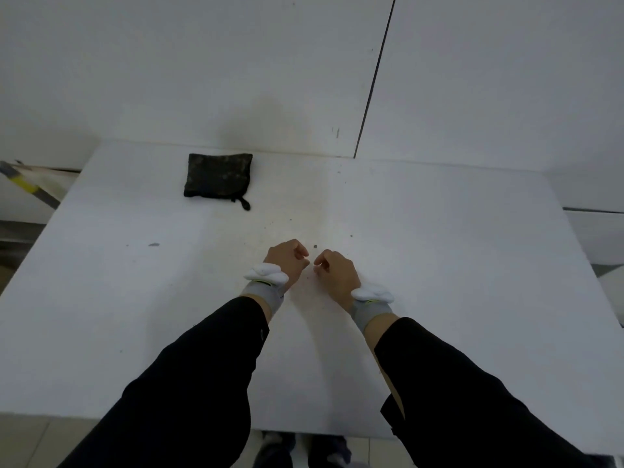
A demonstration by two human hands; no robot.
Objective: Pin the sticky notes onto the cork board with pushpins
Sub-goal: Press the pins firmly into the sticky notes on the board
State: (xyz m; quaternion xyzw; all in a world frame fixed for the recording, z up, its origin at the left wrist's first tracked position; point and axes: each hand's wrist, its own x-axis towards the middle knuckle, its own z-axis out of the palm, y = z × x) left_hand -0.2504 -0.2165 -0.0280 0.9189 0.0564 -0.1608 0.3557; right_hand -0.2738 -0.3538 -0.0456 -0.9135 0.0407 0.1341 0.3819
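My left hand (pixel 288 260) and my right hand (pixel 334 271) rest side by side on the middle of the white table (pixel 456 265), fingers curled inward, nothing visible in either. Both wrists carry grey bands with white devices, and both arms are in black sleeves. A dark camouflage zip pouch (pixel 217 175) lies closed at the back left of the table, well beyond both hands. No cork board, sticky notes or pushpins show in this view.
White wall panels stand right behind the table. A yellow-and-grey handle (pixel 23 184) leans at the far left edge, off the table. Small dark specks dot the tabletop. Shoes show below the table's front edge.
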